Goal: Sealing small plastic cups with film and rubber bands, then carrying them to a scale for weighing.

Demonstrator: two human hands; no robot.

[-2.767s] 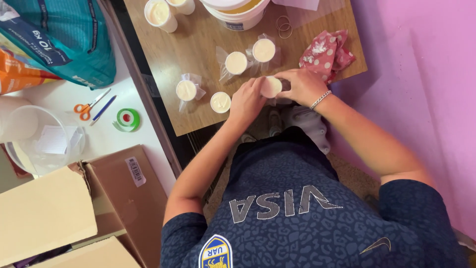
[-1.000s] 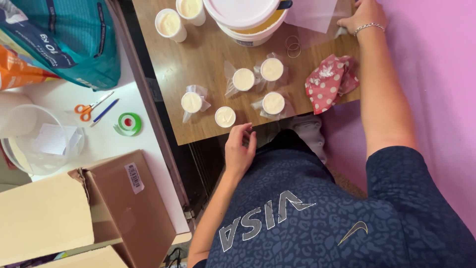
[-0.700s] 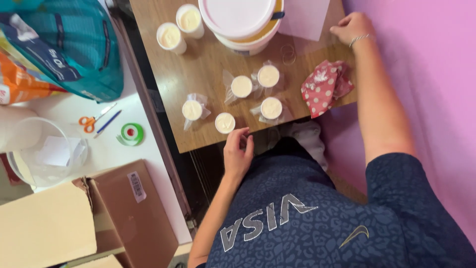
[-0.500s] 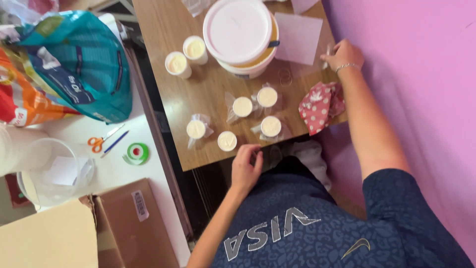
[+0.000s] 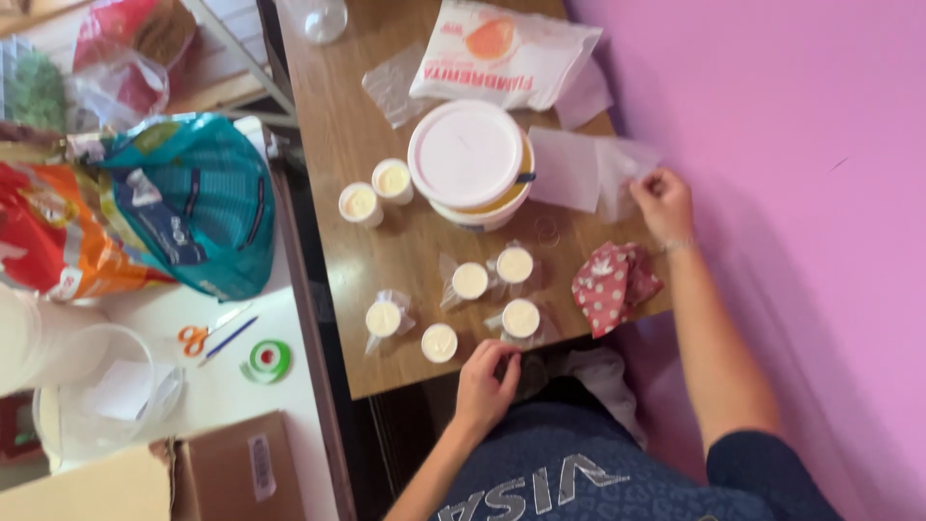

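Your right hand [image 5: 664,201] has reached the table's [image 5: 328,125] far right edge, fingers pinching a clear plastic bag [image 5: 617,169], while your left hand [image 5: 485,381] rests loosely curled at the near edge.

Stood against a flat pink wall [image 5: 772,116]: a brown wooden table [image 5: 338,125] with visible grain. Set just beside it, across a narrow dark gap, a white table [image 5: 246,405]. Lit softly and evenly, with faint shadows thrown on the pink paint. Floor mostly hidden.
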